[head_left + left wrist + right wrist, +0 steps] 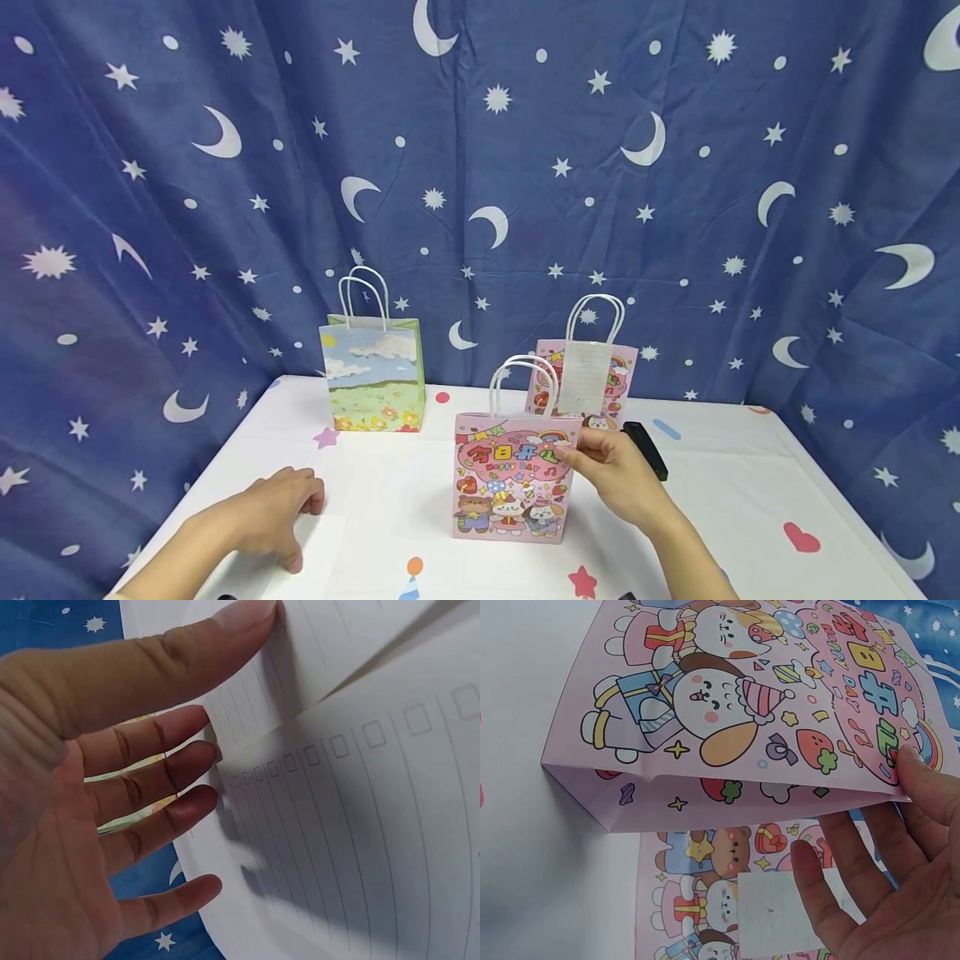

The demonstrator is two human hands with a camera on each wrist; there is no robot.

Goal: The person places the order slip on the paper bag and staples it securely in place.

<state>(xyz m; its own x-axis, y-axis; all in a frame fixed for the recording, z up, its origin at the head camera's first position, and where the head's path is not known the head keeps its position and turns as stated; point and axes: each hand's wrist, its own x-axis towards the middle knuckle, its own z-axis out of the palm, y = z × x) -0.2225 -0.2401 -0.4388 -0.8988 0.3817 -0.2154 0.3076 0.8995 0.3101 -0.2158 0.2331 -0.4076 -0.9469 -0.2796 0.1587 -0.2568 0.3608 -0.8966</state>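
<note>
A pink paper gift bag with cartoon animals and white handles stands upright at the middle of the table. My right hand pinches its right edge, the thumb on the front panel and the other fingers behind. The right wrist view shows that grip at the upper side edge of the bag. At the table's left, my left hand is spread over white lined paper. Seen from the left wrist, the lined sheets carry a row of small boxes, and the fingertips lie along their edge.
Behind stands a second pink bag with a lined note on its front. A landscape-print bag stands at the back left. A black object lies right of the right hand. A star-and-moon curtain closes off the back.
</note>
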